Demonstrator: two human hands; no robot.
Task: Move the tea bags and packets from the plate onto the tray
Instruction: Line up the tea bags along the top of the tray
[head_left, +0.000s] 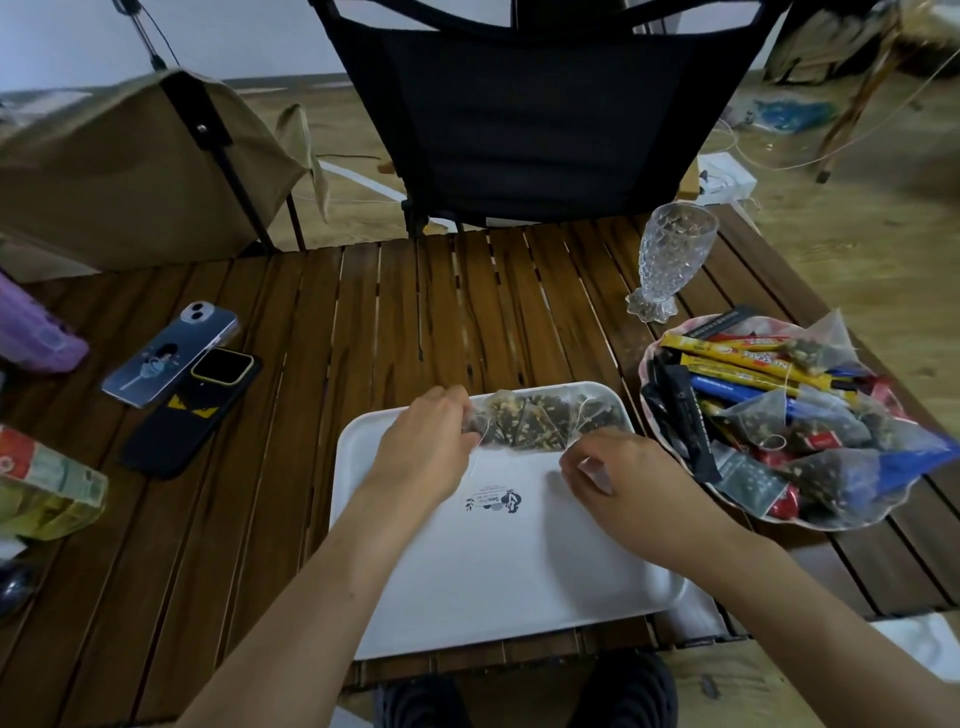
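A white tray (498, 561) lies on the wooden slat table in front of me. Along its far edge sits a row of clear pyramid tea bags (540, 421) filled with dark leaves. My left hand (426, 447) pinches the left end of that row. My right hand (623, 473) hovers at the row's right end with fingers curled, seemingly pinching a tea bag's string or tag. To the right, a pink-rimmed plate (649, 364) holds a heap of tea bags (810, 421), yellow and blue stick packets (737, 364) and black sachets.
A cut-glass goblet (670, 260) stands behind the plate. Two phones (171, 353) (192, 415) lie at the left, beside a purple object (36, 338) and a green-red packet (47, 483). A black chair (530, 114) faces me across the table.
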